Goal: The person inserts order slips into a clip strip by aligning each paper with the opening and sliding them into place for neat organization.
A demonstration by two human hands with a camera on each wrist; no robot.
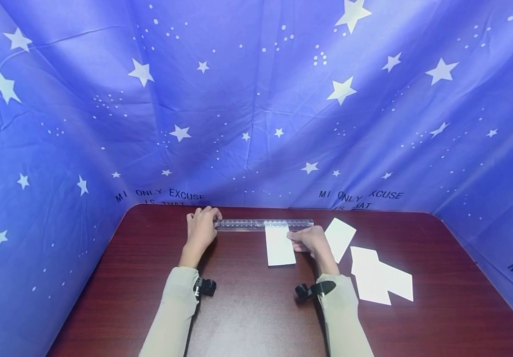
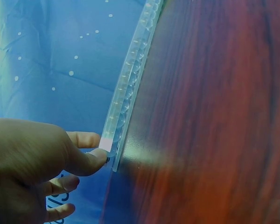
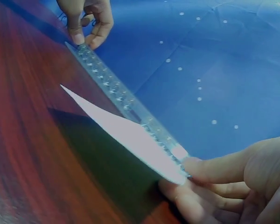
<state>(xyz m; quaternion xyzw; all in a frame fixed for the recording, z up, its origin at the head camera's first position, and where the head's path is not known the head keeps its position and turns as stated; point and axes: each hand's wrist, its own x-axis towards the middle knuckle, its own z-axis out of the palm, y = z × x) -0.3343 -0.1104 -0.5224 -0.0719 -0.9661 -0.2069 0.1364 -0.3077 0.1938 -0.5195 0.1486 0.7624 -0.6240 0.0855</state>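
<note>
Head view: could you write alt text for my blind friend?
A person's right hand pinches a white card at a clear strip, whose left end the left hand holds. More white cards lie to the right on a reddish-brown table, before a blue, star-patterned cloth.

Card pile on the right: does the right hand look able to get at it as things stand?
Probably not right away: the right hand pinches a card by the clear strip. Were it freed, likely yes, as the pile lies nearby, uncovered.
</note>
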